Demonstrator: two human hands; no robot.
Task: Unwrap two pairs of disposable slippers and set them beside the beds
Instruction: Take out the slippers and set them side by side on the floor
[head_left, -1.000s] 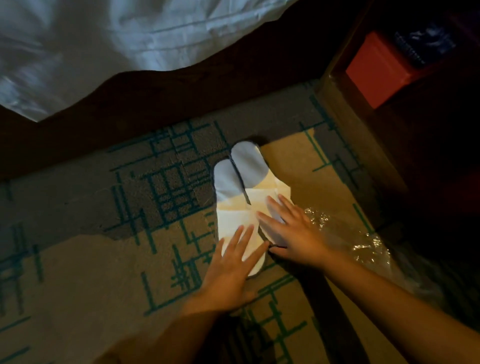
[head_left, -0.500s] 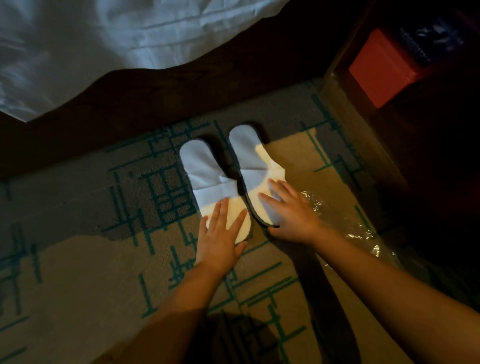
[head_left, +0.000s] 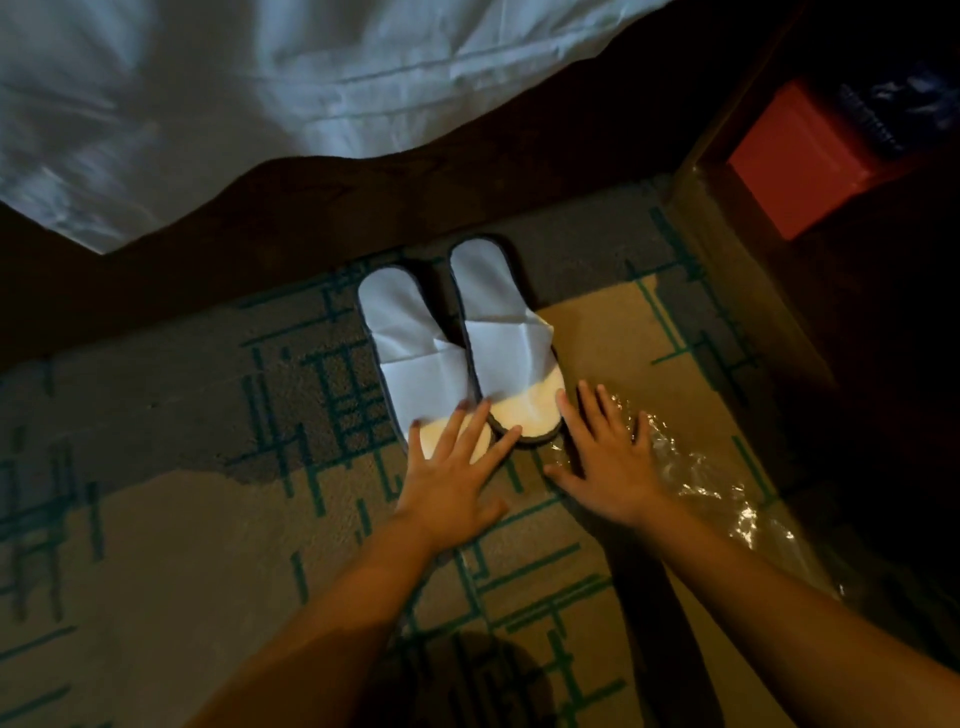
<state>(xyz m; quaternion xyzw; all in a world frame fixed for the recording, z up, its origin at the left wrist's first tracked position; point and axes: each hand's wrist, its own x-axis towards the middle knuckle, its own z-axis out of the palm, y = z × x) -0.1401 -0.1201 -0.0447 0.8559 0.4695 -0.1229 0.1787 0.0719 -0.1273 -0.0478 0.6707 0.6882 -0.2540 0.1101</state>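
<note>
Two flat white disposable slippers (head_left: 457, 348) lie side by side on the patterned carpet (head_left: 171, 519), long axes toward the white-sheeted bed (head_left: 260, 104), heels touching the left hand (head_left: 447, 486) and just beside the right hand (head_left: 613, 467), fingers spread wide, holding nothing.

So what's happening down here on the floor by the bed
A person is setting a pair of white slippers side by side on the patterned carpet next to the bed. The left hand lies flat, fingers on the heel of the left slipper. The right hand is open just beside the right slipper's heel, partly over the empty clear wrapper.
</note>
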